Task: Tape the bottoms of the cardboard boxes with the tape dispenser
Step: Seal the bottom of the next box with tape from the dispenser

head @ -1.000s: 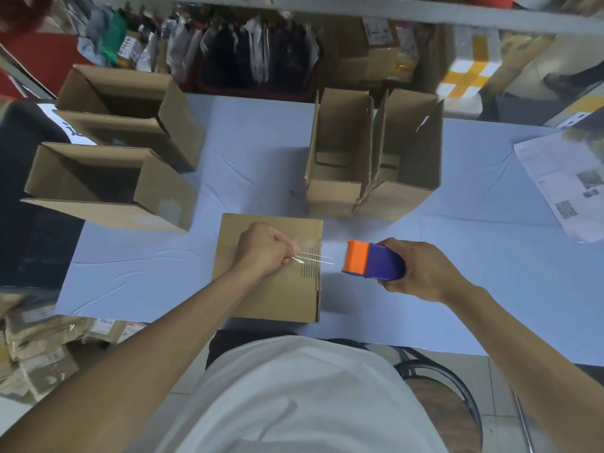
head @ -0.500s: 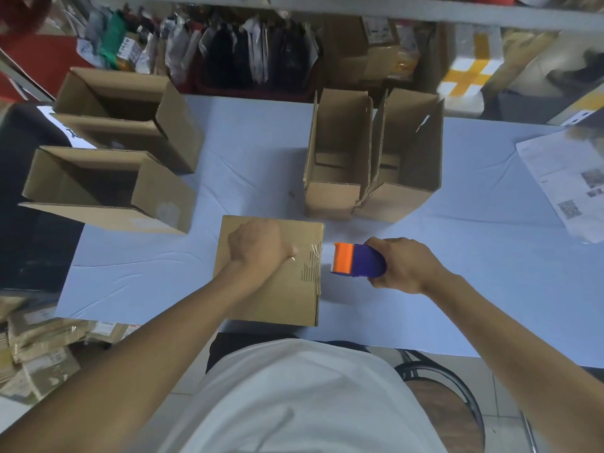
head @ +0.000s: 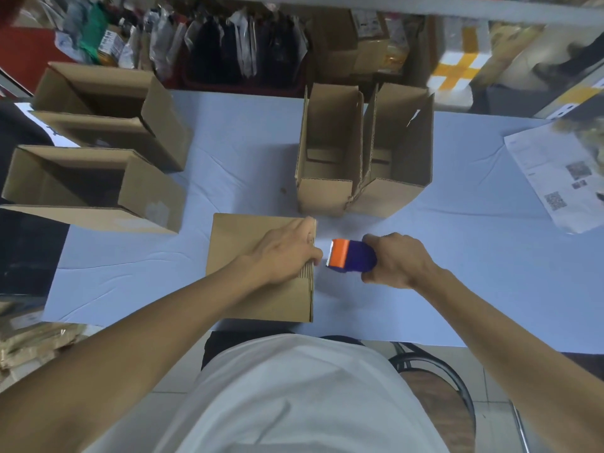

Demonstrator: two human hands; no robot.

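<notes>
Taping the upturned bottom of the near cardboard box (head: 258, 269).

Head view: our left hand (head: 284, 253) lies flat, fingers straight, pressing the box's right edge on the worktop (head: 474, 276); our right hand (head: 397, 259) grips the tape dispenser (head: 351, 260) just beside that edge. We judge the strip is being started; next, draw the dispenser across the seam. The four open boxes, two at left (head: 98, 188) and two upright (head: 362, 165), look empty.

White short-sleeved shirt (head: 294, 397), bare forearms.
</notes>
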